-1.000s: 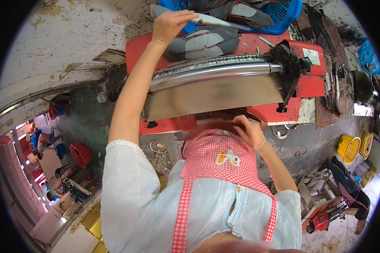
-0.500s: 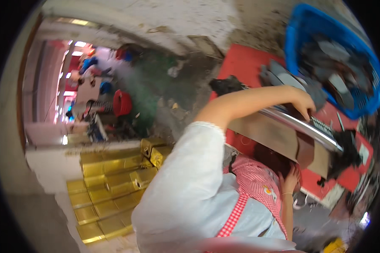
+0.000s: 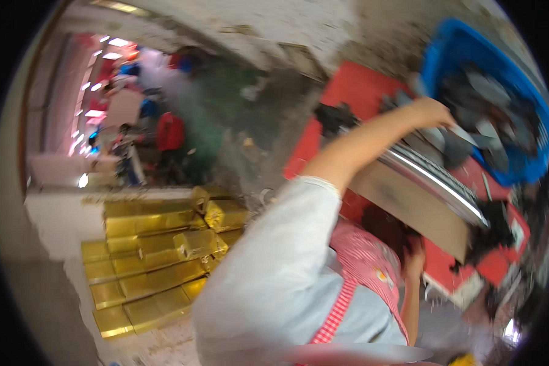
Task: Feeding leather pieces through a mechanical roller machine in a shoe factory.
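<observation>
Left hand [image 3: 434, 113] at 2 o'clock, grip closed on a pale piece [image 3: 465, 135]; right hand [image 3: 415, 253] at 4 o'clock, grip undetermined.

Clock positions are read from the centre of the view. The pale piece lies at 2 o'clock, projecting from the left fingertips before the blue basket [image 3: 436, 60], which holds grey and brown cut pieces [image 3: 489, 91]. The left forearm crosses above one end of the metal roller [image 3: 436, 182], at 3 o'clock; a tan plate [image 3: 418, 212] slopes beneath it. The right hand is beside a dark piece [image 3: 381, 221] near the checked apron [image 3: 367, 256]; blur prevents confirming contact. The red table [image 3: 355, 85] shows at 1 o'clock, gold tins [image 3: 155, 262] stand in rows at 8, and a red basket [image 3: 171, 131] sits at 10.
</observation>
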`<state>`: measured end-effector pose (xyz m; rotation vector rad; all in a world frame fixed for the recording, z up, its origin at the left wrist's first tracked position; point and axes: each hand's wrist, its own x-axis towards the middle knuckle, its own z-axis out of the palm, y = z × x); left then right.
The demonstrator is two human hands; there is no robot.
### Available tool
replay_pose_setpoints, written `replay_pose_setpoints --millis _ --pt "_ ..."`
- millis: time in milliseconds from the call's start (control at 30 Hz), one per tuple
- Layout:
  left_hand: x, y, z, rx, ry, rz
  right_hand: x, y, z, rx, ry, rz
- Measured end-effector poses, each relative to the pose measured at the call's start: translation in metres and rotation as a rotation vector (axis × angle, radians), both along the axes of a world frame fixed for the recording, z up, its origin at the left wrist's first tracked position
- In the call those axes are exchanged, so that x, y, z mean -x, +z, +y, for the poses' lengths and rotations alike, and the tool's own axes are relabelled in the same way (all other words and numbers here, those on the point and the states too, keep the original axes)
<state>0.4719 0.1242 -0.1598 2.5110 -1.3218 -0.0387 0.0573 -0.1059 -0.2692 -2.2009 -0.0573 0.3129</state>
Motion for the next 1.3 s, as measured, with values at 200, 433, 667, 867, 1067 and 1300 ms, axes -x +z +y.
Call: replay_pose_setpoints --millis 200,433,667,867,1067,1300 --pt "0.017 -0.032 0.036 -0.177 -0.056 0.405 -0.012 0.015 0.016 0.108 -0.059 -0.028" --pt "0.025 0.009 0.02 -0.144 -0.085 0.48 -0.015 0.095 0.027 -0.219 0.046 -0.093" --pt "0.055 0.028 -0.014 -0.043 -0.184 0.719 -0.066 0.169 0.045 -0.209 -0.373 0.149" --pt "0.07 0.031 -0.025 -0.129 -0.264 0.647 -0.017 0.134 0.031 -0.155 0.032 -0.137" --pt "0.058 0.07 -0.046 -0.224 -0.33 0.29 -0.008 0.004 0.017 0.394 -0.003 -0.053" --pt "0.006 0.119 -0.022 0.036 -0.218 0.154 0.006 0.008 0.021 0.384 -0.105 -0.119"
